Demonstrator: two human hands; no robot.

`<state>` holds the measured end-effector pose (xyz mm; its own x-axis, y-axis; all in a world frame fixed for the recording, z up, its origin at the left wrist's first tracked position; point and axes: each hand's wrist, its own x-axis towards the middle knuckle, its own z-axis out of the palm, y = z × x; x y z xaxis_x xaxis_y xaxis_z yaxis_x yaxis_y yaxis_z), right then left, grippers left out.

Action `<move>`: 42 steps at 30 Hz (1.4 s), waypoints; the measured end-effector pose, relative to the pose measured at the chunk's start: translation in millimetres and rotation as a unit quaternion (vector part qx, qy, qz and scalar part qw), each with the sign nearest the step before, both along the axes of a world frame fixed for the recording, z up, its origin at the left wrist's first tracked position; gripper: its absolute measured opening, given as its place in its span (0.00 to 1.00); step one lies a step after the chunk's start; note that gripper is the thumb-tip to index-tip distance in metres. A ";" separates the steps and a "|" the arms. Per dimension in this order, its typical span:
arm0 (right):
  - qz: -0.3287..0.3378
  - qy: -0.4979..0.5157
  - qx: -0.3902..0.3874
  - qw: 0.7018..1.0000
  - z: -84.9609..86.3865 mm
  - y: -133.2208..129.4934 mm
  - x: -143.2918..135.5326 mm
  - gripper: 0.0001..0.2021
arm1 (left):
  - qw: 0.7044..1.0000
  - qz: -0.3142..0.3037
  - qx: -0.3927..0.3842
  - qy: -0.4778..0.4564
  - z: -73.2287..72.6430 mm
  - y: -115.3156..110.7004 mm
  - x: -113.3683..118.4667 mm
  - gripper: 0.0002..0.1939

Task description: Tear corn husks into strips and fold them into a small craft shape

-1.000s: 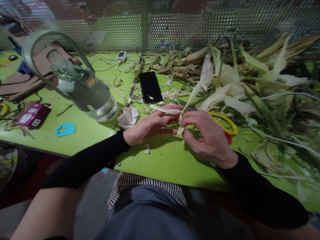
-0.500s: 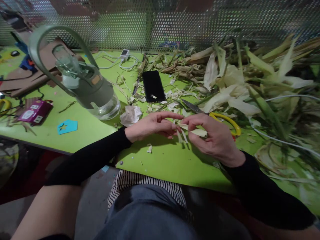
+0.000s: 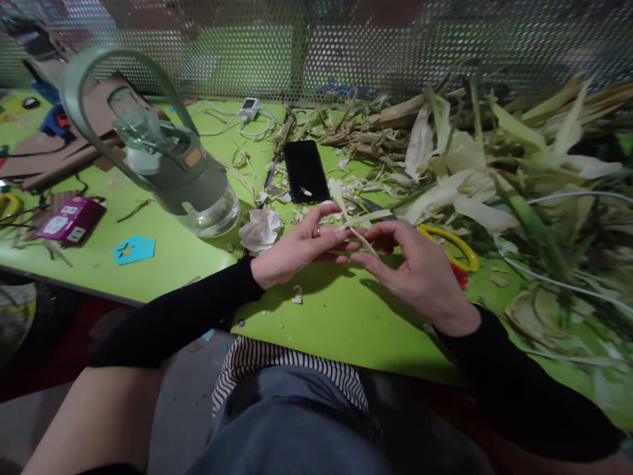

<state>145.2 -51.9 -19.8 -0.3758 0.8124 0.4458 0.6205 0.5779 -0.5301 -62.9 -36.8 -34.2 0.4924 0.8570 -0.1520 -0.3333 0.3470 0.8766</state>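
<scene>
Green table (image 3: 321, 316), left hand (image 3: 297, 251) and right hand (image 3: 415, 270) both pinching husk strip (image 3: 352, 224), scissors (image 3: 445, 244) just beside

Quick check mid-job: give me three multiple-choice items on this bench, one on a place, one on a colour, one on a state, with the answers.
1. Where does the black phone lie?
A. On the green table, beyond the hands
B. On the person's lap
C. Under the water bottle

2. What colour are the scissors' handles?
A. Blue
B. Yellow, with some red
C. White

3. What are the two hands doing?
A. Resting flat on the table
B. Gripping the scissors
C. Pinching a pale husk strip between them

Answers:
1 A: the phone lies flat on the table, past the fingers, among husk scraps.
2 B: a yellow loop shows behind the right hand, with red beneath it.
3 C: fingertips of the left hand and right hand meet on the strip, raised off the table.
</scene>
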 end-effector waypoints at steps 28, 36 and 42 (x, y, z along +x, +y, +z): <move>-0.036 0.040 0.102 0.993 -6.1 -8.3 -11.2 0.01 | 0.997 -0.040 0.063 0.024 5.8 -3.1 5.9 0.17; -0.058 0.117 -0.071 0.989 -9.2 -14.1 -13.8 0.04 | 0.991 -0.022 0.075 0.106 7.0 -8.5 7.4 0.19; -0.024 0.143 -0.093 0.985 -11.5 -9.4 -13.2 0.06 | 0.993 0.032 0.071 0.092 3.6 -2.2 7.7 0.16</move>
